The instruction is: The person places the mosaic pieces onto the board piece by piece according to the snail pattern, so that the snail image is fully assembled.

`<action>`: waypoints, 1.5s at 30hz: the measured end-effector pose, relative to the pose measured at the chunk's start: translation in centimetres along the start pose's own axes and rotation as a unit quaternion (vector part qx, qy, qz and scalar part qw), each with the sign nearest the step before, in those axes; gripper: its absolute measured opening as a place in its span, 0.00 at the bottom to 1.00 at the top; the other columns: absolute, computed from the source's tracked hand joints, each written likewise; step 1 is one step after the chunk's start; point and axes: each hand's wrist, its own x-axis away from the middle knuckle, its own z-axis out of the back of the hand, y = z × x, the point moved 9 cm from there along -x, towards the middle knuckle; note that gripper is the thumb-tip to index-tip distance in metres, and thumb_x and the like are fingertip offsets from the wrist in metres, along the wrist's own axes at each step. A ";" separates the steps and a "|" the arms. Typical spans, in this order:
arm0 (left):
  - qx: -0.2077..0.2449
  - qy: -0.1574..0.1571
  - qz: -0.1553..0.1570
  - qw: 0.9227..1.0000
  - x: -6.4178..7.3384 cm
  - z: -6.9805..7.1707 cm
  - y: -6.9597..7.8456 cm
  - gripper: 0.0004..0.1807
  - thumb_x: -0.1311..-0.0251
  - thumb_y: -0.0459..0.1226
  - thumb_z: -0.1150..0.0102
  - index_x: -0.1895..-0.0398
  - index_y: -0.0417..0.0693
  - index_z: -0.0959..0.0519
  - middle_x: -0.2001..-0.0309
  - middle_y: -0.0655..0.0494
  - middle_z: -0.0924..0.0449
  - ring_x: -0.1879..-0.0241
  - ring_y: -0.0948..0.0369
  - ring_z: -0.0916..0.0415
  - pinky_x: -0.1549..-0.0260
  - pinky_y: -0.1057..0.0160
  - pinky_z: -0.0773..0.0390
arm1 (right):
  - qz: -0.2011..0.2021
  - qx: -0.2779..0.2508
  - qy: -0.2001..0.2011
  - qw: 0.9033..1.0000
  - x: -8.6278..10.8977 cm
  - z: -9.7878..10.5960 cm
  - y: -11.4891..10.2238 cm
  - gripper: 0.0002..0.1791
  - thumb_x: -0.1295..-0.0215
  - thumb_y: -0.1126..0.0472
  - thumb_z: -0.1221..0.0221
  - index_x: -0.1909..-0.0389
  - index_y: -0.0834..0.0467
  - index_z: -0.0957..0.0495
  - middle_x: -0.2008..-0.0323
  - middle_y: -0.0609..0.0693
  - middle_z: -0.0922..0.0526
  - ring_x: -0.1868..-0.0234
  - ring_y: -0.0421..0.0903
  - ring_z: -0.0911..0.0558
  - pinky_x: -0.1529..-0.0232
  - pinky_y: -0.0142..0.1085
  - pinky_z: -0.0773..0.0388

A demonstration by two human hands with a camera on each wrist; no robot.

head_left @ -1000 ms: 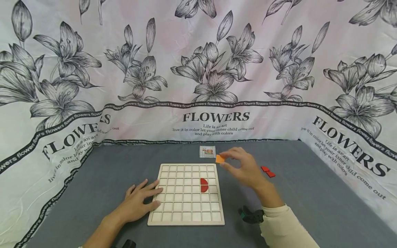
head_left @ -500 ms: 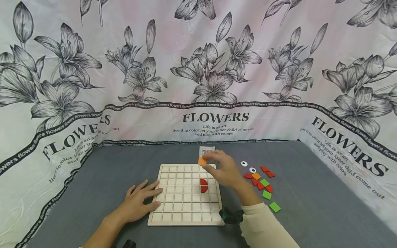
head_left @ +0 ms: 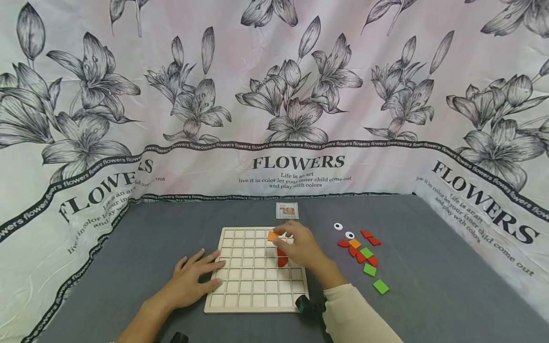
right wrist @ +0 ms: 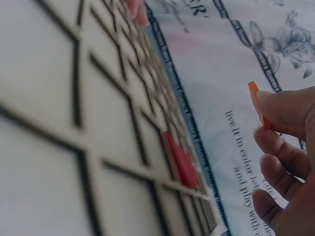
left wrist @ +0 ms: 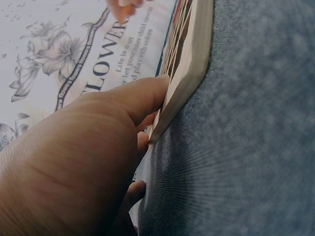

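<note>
A pale wooden grid board (head_left: 246, 286) lies on the grey table. My right hand (head_left: 299, 245) pinches a thin orange square tile (head_left: 272, 236) between thumb and fingers above the board's upper right part. In the right wrist view the orange tile (right wrist: 258, 105) is held edge-on, apart from the board. Two red rounded tiles sit in the grid; the lower red tile (head_left: 282, 261) shows, while my right hand partly covers the upper one. At the board's left edge my left hand (head_left: 190, 281) rests with fingers spread, its thumb (left wrist: 147, 96) touching the rim.
Right of the board lie several loose tiles: green squares (head_left: 380, 287), red rounded pieces (head_left: 371, 237), an orange square (head_left: 354, 243) and two white discs with black dots (head_left: 350, 235). A small picture card (head_left: 287, 210) lies behind the board. A flower-printed curtain (head_left: 296, 166) borders the table.
My right hand has moved left and toward me with the orange tile, from beside the card to over the board. Loose tiles on the right came into view. The left hand stayed put.
</note>
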 end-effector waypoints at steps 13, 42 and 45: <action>-0.004 -0.003 0.002 1.000 0.0 0.0 -0.1 0.29 0.37 0.54 0.42 0.35 0.53 0.26 0.28 0.54 0.42 0.29 0.41 0.57 0.39 0.31 0.69 | -0.017 0.034 -0.040 0.998 0.7 -2.6 2.0 0.11 0.40 0.65 0.34 0.56 0.59 0.16 0.63 0.44 0.21 0.59 0.48 0.24 0.60 0.42 0.24; 0.002 0.002 0.000 1.000 0.2 0.4 0.0 0.29 0.37 0.54 0.42 0.35 0.54 0.26 0.28 0.54 0.43 0.29 0.40 0.57 0.40 0.31 0.69 | 0.028 0.085 -0.032 0.995 0.7 -3.0 1.0 0.12 0.41 0.65 0.34 0.56 0.61 0.16 0.62 0.47 0.21 0.59 0.48 0.25 0.62 0.43 0.27; 0.006 -0.002 -0.001 1.000 0.1 0.2 0.2 0.29 0.36 0.55 0.42 0.35 0.54 0.26 0.28 0.54 0.43 0.28 0.41 0.58 0.40 0.31 0.70 | 0.022 0.057 -0.011 0.998 0.7 -2.1 0.9 0.12 0.42 0.65 0.34 0.56 0.63 0.16 0.62 0.49 0.20 0.57 0.49 0.24 0.61 0.44 0.25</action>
